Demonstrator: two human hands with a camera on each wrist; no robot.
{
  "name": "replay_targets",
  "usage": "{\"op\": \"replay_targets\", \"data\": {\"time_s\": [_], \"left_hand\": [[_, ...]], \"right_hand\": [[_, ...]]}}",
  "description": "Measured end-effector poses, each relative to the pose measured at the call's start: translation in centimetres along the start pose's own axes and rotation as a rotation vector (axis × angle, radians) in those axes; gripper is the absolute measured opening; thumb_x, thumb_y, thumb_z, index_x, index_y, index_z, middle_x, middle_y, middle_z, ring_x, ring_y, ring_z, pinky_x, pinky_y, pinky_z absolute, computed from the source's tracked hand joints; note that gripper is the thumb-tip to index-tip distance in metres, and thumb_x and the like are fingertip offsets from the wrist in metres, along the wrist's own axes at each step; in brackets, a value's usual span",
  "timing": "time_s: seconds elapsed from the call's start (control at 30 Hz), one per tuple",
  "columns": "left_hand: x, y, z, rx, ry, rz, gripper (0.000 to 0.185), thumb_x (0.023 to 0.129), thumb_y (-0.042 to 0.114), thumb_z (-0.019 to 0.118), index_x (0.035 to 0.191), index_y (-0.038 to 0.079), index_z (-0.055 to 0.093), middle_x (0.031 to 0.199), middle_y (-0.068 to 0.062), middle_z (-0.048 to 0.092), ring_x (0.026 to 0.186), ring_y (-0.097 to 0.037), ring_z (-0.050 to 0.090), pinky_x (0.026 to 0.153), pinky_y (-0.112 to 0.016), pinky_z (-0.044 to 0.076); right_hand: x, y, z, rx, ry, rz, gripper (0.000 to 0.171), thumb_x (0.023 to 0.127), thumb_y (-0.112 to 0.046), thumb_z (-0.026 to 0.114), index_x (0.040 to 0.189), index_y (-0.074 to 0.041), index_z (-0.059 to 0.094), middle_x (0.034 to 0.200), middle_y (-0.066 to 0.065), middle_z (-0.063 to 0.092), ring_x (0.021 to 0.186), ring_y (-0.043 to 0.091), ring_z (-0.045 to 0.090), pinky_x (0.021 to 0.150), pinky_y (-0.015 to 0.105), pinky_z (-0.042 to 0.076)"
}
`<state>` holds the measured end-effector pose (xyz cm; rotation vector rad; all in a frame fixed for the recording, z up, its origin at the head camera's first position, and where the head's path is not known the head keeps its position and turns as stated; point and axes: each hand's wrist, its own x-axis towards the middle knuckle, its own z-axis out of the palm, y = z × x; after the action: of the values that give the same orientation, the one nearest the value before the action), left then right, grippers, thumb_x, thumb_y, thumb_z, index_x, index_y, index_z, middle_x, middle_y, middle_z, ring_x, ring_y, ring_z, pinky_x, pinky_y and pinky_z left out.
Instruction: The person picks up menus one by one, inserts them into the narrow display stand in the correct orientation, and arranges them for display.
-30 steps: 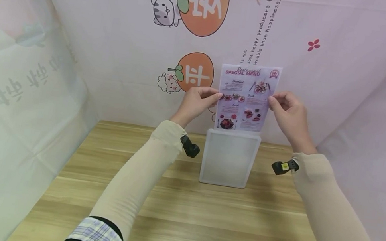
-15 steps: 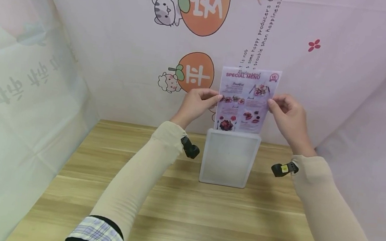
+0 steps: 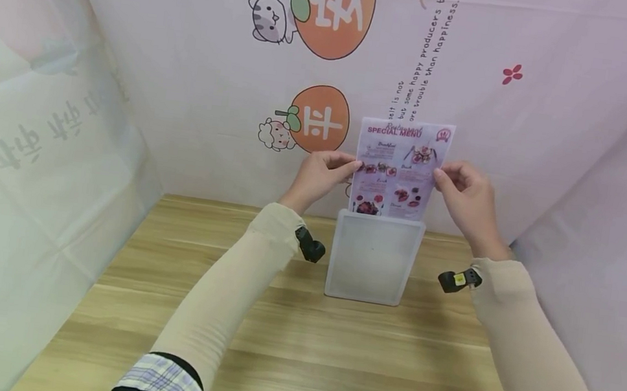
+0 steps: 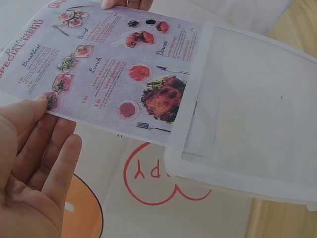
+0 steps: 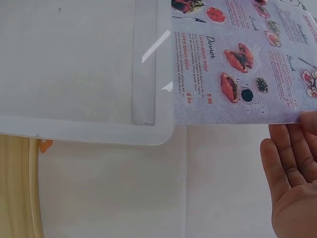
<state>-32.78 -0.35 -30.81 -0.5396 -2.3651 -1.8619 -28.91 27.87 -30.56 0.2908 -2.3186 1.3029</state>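
A printed restaurant menu sheet [image 3: 400, 179] stands upright above a white-rimmed display frame [image 3: 374, 262] with a clear, pale window. The sheet's lower part is hidden by the frame's top rim, and a pale strip shows through the window just inside that rim in the right wrist view. My left hand [image 3: 320, 175] pinches the sheet's left edge between thumb and fingers, the other fingers extended below it in the left wrist view [image 4: 37, 148]. On the opposite edge, the right hand [image 3: 470, 203] pinches the sheet at about the same height. The frame stands on the table, untouched by either hand.
The wooden table [image 3: 352, 357] runs under both arms. Behind the frame rises a pale cloth backdrop [image 3: 199, 77] with cartoon prints and writing, close to the table's back edge. More cloth hangs at the left and right sides.
Both hands have moved down with the menu sheet, and less of it shows above the frame. The frame has stayed in place on the table.
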Motion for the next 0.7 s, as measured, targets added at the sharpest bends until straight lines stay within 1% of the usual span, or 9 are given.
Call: {"op": "replay_targets", "data": {"time_s": [0.17, 0.27, 0.43, 0.57, 0.7], "left_hand": [[-0.2, -0.4, 0.2, -0.006, -0.006, 0.004, 0.023, 0.094, 0.034, 0.072, 0.107, 0.017, 0.077, 0.099, 0.006, 0.074, 0.094, -0.012, 0.069, 0.083, -0.027, 0.056], [-0.4, -0.7, 0.3, -0.009, -0.013, 0.000, 0.023, 0.094, 0.034, 0.072, 0.108, 0.017, 0.077, 0.100, 0.006, 0.074, 0.093, -0.010, 0.068, 0.082, -0.025, 0.056], [-0.5, -0.8, 0.5, -0.014, -0.020, -0.018, 0.026, 0.095, 0.035, 0.071, 0.111, 0.016, 0.077, 0.103, 0.005, 0.073, 0.093, -0.011, 0.068, 0.082, -0.025, 0.057], [-0.6, -1.0, 0.6, -0.023, -0.024, -0.029, 0.026, 0.095, 0.035, 0.071, 0.112, 0.016, 0.077, 0.106, 0.006, 0.073, 0.097, -0.015, 0.068, 0.083, -0.026, 0.056], [-0.8, -1.3, 0.7, -0.019, -0.026, -0.039, 0.025, 0.095, 0.035, 0.070, 0.109, 0.016, 0.077, 0.105, 0.006, 0.073, 0.099, -0.019, 0.068, 0.085, -0.030, 0.056]], "right_hand": [[-0.3, 0.5, 0.2, 0.006, 0.003, 0.025, 0.034, 0.101, -0.033, 0.062, 0.113, -0.001, 0.064, 0.105, 0.009, 0.066, 0.092, 0.012, 0.064, 0.083, 0.017, 0.052], [-0.4, 0.8, 0.3, 0.012, 0.002, 0.030, 0.036, 0.100, -0.034, 0.062, 0.113, 0.000, 0.064, 0.106, 0.010, 0.067, 0.092, 0.014, 0.065, 0.084, 0.018, 0.053], [-0.8, 1.2, 0.4, 0.017, -0.012, 0.054, 0.039, 0.100, -0.036, 0.062, 0.114, 0.000, 0.064, 0.108, 0.010, 0.066, 0.096, 0.017, 0.065, 0.085, 0.018, 0.052], [-1.1, 1.5, 0.6, 0.017, -0.018, 0.076, 0.040, 0.100, -0.038, 0.062, 0.114, -0.001, 0.064, 0.108, 0.010, 0.066, 0.095, 0.014, 0.064, 0.085, 0.017, 0.052], [-1.4, 1.8, 0.6, 0.014, -0.027, 0.091, 0.041, 0.100, -0.040, 0.061, 0.115, -0.002, 0.063, 0.108, 0.011, 0.066, 0.095, 0.014, 0.064, 0.085, 0.019, 0.051]]}}
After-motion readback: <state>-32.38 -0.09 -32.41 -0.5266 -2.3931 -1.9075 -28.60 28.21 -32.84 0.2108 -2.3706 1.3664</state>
